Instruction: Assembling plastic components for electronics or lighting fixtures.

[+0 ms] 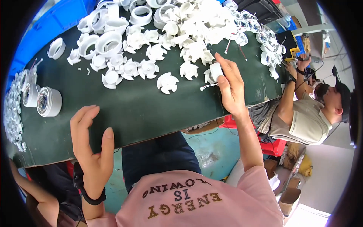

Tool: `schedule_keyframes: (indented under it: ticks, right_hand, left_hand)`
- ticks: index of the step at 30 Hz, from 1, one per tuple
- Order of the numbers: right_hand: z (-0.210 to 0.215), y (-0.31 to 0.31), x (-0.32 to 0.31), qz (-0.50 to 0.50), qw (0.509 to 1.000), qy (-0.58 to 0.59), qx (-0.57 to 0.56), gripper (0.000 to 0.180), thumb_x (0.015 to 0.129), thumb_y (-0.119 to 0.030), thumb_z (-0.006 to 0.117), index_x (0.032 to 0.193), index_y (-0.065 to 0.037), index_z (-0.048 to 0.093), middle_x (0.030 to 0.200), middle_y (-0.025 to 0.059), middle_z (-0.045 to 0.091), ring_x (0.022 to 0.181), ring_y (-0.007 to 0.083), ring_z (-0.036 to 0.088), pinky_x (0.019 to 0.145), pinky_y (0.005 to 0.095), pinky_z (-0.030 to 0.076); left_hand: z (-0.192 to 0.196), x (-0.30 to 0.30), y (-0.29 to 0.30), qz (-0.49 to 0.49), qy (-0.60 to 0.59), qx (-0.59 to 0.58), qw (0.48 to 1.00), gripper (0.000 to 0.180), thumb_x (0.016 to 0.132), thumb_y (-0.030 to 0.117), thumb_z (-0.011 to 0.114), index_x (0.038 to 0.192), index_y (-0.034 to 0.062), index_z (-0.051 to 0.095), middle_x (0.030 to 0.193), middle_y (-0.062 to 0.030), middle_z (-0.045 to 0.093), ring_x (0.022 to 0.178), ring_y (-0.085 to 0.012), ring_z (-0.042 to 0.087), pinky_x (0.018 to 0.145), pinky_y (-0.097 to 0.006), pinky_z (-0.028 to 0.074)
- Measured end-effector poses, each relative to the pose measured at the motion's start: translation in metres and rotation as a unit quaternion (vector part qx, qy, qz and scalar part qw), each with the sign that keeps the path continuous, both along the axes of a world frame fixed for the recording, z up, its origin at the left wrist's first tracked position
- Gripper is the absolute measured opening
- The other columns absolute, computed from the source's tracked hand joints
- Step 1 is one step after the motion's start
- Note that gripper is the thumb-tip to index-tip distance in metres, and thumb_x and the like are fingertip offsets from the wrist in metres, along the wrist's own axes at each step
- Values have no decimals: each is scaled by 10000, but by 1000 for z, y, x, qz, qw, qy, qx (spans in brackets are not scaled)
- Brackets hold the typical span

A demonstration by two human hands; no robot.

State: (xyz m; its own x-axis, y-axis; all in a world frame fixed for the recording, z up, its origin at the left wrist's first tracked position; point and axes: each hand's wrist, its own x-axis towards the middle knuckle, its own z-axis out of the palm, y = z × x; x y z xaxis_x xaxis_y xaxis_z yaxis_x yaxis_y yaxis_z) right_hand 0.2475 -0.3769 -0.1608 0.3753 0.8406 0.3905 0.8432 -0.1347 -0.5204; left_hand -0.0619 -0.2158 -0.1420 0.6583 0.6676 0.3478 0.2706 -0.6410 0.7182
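Note:
My right hand (230, 85) holds a small white motor block (216, 71) with thin wires trailing from it, just above the dark green table (151, 109). A white fan impeller (167, 83) lies to its left, and another impeller (188, 70) sits close by. My left hand (90, 143) hovers with its fingers apart over the table's near edge and holds nothing. A dark band is on that wrist.
Several white impellers and plastic rings (109, 42) are heaped across the far table. Round assembled fan housings (48, 101) stand at the left edge. Another person (306, 117) sits at the right, working on small parts. Blue crates (64, 17) sit beyond the table.

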Motion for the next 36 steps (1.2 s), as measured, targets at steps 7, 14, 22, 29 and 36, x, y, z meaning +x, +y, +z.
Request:
schedule_keyframes:
  ticks: [7, 14, 22, 29, 36]
  right_hand:
    - [-3, -1, 0, -20, 1000, -19, 7, 454, 935, -225, 422, 1306, 25, 498, 1128, 168, 534, 1004, 243, 532, 905, 331, 401]
    - [-4, 8, 2, -14, 991, -130, -7, 396, 863, -172, 530, 1213, 13, 556, 1052, 197, 534, 924, 333, 534, 825, 396, 444]
    - [23, 19, -11, -29, 994, -79, -73, 364, 861, -86, 459, 1199, 18, 545, 1020, 175, 531, 909, 307, 552, 827, 369, 444]
    - [58, 43, -102, 247, 940, 218, -89, 371, 979, -309, 442, 1144, 15, 509, 1203, 158, 489, 984, 183, 545, 865, 296, 439]
    - [56, 157, -55, 52, 994, 39, -83, 309, 919, -148, 519, 1195, -12, 548, 664, 117, 631, 564, 217, 606, 551, 321, 458]
  left_hand:
    - [-19, 13, -3, -15, -21, -29, 999, 347, 799, -16, 599, 1142, -20, 548, 1138, -187, 545, 1024, -318, 538, 906, -370, 415]
    - [-13, 18, -3, -16, 1, -41, 999, 347, 790, -22, 598, 1133, -22, 548, 1138, -191, 545, 1017, -322, 542, 896, -366, 421]
    - [1, 44, -29, -147, -47, -49, 987, 397, 723, -47, 656, 1107, -16, 562, 1080, -182, 566, 995, -323, 561, 850, -362, 457]
    - [7, 46, -44, -137, -234, -292, 917, 594, 803, 104, 714, 1287, -65, 415, 1122, -165, 562, 930, -219, 592, 816, -310, 469]
    - [8, 8, -20, -68, -259, -560, 784, 297, 821, 20, 675, 1016, 5, 452, 1161, -170, 558, 987, -184, 612, 806, -285, 514]
